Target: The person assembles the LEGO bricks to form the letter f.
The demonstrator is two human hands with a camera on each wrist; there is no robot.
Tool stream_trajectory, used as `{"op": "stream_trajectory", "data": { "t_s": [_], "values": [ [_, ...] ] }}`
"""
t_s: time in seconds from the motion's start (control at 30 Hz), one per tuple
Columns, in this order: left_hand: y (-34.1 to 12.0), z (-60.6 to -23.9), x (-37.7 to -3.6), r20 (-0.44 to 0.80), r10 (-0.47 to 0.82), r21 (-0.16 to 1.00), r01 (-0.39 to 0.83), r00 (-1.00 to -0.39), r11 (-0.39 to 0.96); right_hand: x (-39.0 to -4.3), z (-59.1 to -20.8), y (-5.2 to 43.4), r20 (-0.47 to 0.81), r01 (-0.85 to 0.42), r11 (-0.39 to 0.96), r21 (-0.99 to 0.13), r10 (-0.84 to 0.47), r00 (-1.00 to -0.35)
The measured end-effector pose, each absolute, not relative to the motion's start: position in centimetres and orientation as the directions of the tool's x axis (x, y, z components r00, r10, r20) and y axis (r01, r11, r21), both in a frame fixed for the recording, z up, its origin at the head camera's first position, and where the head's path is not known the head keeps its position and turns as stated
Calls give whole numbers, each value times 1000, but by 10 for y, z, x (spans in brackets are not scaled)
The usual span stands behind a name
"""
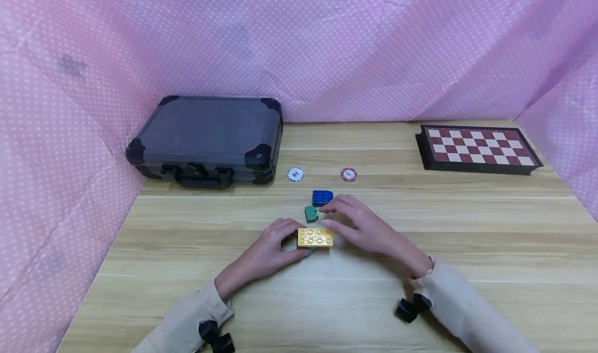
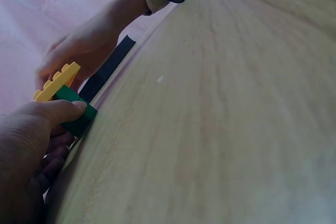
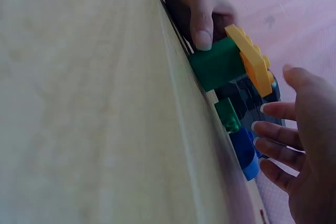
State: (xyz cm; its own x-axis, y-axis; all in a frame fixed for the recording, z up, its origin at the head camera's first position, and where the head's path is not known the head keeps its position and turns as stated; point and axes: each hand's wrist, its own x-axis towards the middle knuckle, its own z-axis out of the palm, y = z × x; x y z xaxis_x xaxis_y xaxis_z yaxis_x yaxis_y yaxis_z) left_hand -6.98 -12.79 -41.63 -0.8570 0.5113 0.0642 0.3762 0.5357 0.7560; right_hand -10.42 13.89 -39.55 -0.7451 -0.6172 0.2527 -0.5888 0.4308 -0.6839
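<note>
My left hand (image 1: 271,246) holds a green block (image 3: 215,69) low at the table, its thumb against the block's side. On top of that block sits a yellow toy brick (image 1: 315,237) with studs; in the right wrist view it looks tilted. Whether the two are pressed fully together I cannot tell. To the right is my right hand (image 1: 357,223), fingers spread and loosely bent, holding nothing. Beyond the yellow brick a small green brick (image 1: 310,214) lies on the table, with a blue brick (image 1: 321,198) just behind it, close to my right fingertips.
A grey case (image 1: 210,130) with black corners lies at the back left. Farther back on the table (image 1: 374,311) are a white chip (image 1: 295,174) and a red chip (image 1: 349,174). A checkered board box (image 1: 481,148) lies at the back right, before a pink dotted curtain (image 1: 350,52).
</note>
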Motion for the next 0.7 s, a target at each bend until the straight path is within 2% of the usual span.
{"op": "stream_trajectory", "data": {
  "t_s": [0.27, 0.7],
  "values": [
    [-129, -417, -70, 86, 521, 752, 398, -849, 525, -115, -401, 137, 221, -562, 460, -687, -605, -765],
    [-128, -417, -71, 84, 517, 758, 391, -852, 522, -121, -406, 130, 219, -609, 520, -599, -625, -749]
  ]
}}
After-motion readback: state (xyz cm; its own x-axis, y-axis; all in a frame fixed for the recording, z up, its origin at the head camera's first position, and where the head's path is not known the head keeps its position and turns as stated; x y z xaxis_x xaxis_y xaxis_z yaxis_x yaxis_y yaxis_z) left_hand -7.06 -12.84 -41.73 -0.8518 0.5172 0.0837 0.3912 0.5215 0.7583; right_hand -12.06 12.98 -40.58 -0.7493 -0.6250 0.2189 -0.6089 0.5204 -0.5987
